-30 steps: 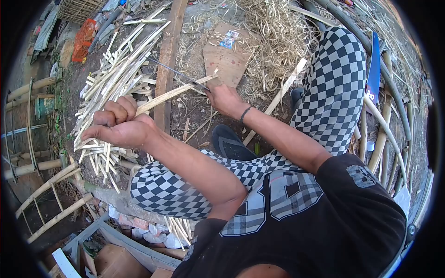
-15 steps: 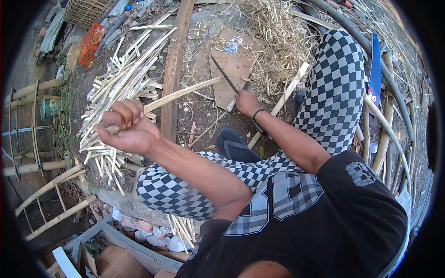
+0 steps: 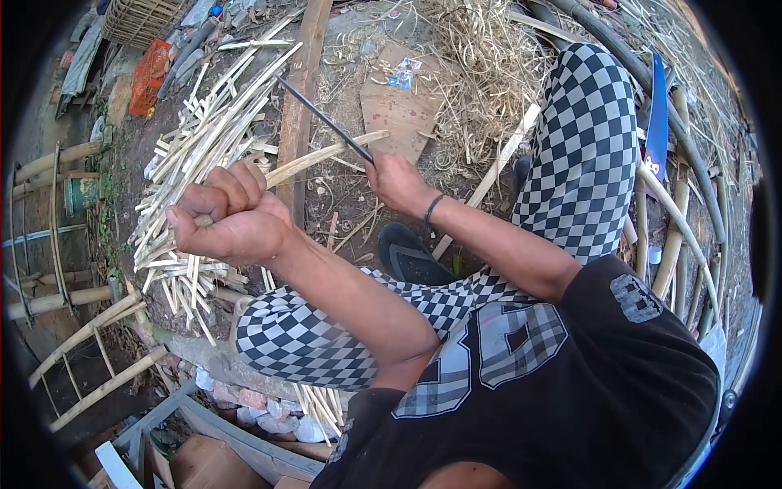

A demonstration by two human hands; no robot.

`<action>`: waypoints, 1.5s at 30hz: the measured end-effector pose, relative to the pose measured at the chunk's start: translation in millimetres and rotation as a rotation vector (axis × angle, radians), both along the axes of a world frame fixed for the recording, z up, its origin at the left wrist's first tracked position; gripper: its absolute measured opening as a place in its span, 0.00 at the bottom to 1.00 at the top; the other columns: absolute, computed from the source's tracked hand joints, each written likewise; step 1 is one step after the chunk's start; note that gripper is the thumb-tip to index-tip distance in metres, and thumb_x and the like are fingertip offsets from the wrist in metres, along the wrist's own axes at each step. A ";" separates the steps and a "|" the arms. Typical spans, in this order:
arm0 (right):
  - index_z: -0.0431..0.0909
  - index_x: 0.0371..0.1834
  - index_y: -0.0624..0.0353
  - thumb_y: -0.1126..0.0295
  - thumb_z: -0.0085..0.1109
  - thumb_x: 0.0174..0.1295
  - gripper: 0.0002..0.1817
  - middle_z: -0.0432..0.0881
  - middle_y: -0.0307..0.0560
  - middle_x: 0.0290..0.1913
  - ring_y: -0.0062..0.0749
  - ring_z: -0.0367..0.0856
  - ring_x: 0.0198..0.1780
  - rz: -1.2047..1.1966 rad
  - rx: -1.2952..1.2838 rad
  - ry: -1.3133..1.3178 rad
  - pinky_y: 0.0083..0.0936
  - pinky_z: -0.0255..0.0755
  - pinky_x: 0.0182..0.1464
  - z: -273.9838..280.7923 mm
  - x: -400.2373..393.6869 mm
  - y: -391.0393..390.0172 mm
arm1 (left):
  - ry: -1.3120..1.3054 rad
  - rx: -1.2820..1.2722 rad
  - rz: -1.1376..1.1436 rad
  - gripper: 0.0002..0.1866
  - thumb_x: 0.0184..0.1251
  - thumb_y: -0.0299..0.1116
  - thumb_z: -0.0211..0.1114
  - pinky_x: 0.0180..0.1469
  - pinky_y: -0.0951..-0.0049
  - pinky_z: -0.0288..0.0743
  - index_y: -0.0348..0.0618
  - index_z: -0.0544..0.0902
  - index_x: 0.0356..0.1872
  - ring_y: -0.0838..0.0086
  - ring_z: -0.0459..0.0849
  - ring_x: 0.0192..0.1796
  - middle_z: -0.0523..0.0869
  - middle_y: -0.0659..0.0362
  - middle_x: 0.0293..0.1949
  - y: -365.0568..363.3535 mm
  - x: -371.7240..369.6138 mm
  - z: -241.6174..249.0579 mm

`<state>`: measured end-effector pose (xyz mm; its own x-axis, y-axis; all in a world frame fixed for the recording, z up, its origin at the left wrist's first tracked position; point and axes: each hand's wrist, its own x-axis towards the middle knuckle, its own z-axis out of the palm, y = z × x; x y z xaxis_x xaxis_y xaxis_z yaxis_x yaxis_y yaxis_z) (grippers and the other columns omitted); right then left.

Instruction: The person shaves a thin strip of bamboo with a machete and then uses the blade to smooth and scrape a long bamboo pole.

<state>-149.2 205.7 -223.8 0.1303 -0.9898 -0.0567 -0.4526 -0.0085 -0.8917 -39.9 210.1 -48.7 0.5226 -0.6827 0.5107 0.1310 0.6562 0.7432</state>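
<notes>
My left hand (image 3: 232, 216) is closed around one end of a pale bamboo strip (image 3: 326, 153), which points away to the right. In my right hand (image 3: 397, 186) is a knife (image 3: 326, 119) with a long, narrow dark blade. The blade slants up and left, crossing the strip near its free end in this view. Beyond my right hand lies a flat brown board (image 3: 399, 110) with a blue-and-white scrap (image 3: 404, 73) on it. A large pile of split bamboo strips (image 3: 204, 155) spreads out behind my left hand.
A long wooden beam (image 3: 300, 114) runs along the ground past the strip pile. Curly shavings (image 3: 481, 81) heap up beyond the board. A blue saw (image 3: 658, 118) and bamboo poles (image 3: 676, 212) lie at right; an orange crate (image 3: 151, 77) stands upper left.
My right hand has moved left toward my left hand, and the knife blade has swung left across the strip. My left hand still grips the strip, its fingers closed tighter.
</notes>
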 end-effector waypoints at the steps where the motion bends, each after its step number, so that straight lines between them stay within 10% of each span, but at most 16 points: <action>1: 0.76 0.44 0.68 0.65 0.49 0.73 0.14 0.81 0.70 0.27 0.69 0.82 0.35 -0.001 -0.007 0.023 0.56 0.76 0.39 -3.2 -2.2 -1.5 | 0.028 0.003 0.041 0.29 0.75 0.56 0.42 0.20 0.76 0.35 0.55 0.49 0.14 0.80 0.40 0.15 0.47 0.68 0.10 -1.7 1.0 1.5; 8: 0.73 0.44 0.64 0.65 0.49 0.72 0.12 0.81 0.70 0.27 0.70 0.82 0.36 0.025 -0.107 0.029 0.57 0.76 0.41 14.5 -2.1 3.3 | 0.051 0.016 0.025 0.28 0.74 0.55 0.42 0.20 0.75 0.35 0.55 0.49 0.15 0.81 0.40 0.15 0.47 0.68 0.11 -1.0 -9.7 5.8; 11: 0.74 0.45 0.62 0.64 0.48 0.73 0.12 0.81 0.69 0.27 0.69 0.82 0.36 -0.061 -0.043 0.087 0.57 0.76 0.42 -61.2 -6.7 -13.1 | 0.015 0.032 0.020 0.28 0.74 0.55 0.41 0.20 0.75 0.36 0.55 0.49 0.15 0.81 0.40 0.15 0.47 0.68 0.11 0.5 -7.4 4.9; 19: 0.76 0.45 0.66 0.64 0.48 0.73 0.14 0.83 0.70 0.32 0.68 0.84 0.39 0.099 -0.052 0.126 0.55 0.77 0.44 22.7 0.0 -1.4 | 0.081 0.038 0.115 0.27 0.74 0.54 0.41 0.20 0.75 0.35 0.54 0.50 0.16 0.80 0.40 0.15 0.47 0.67 0.12 -2.4 -3.3 4.3; 23: 0.78 0.45 0.68 0.70 0.50 0.68 0.12 0.84 0.69 0.33 0.64 0.85 0.39 -0.092 0.069 0.189 0.52 0.79 0.43 -90.8 -16.0 -21.7 | 0.019 0.020 0.100 0.27 0.74 0.55 0.41 0.20 0.75 0.35 0.54 0.49 0.16 0.80 0.40 0.15 0.46 0.67 0.12 1.2 4.2 3.5; 30: 0.77 0.47 0.67 0.71 0.48 0.67 0.12 0.85 0.68 0.32 0.64 0.86 0.40 0.048 0.054 0.238 0.53 0.79 0.43 -18.2 -5.5 -13.1 | 0.098 0.047 0.134 0.27 0.73 0.53 0.42 0.20 0.75 0.35 0.54 0.49 0.15 0.80 0.40 0.16 0.46 0.67 0.12 -0.3 6.0 3.4; 35: 0.76 0.47 0.65 0.68 0.48 0.69 0.12 0.85 0.68 0.35 0.65 0.85 0.41 -0.067 0.125 0.311 0.55 0.79 0.44 -115.5 -17.9 -27.5 | 0.096 0.023 0.125 0.26 0.73 0.52 0.42 0.20 0.75 0.35 0.54 0.50 0.16 0.80 0.41 0.16 0.47 0.67 0.13 2.3 14.1 1.6; 45: 0.83 0.42 0.64 0.71 0.50 0.65 0.12 0.86 0.65 0.40 0.60 0.87 0.44 -0.007 0.028 0.338 0.50 0.80 0.47 -67.3 -12.6 -25.9 | 0.114 0.005 0.027 0.27 0.74 0.53 0.43 0.21 0.74 0.34 0.54 0.50 0.17 0.80 0.40 0.16 0.47 0.68 0.13 -0.3 13.8 -0.1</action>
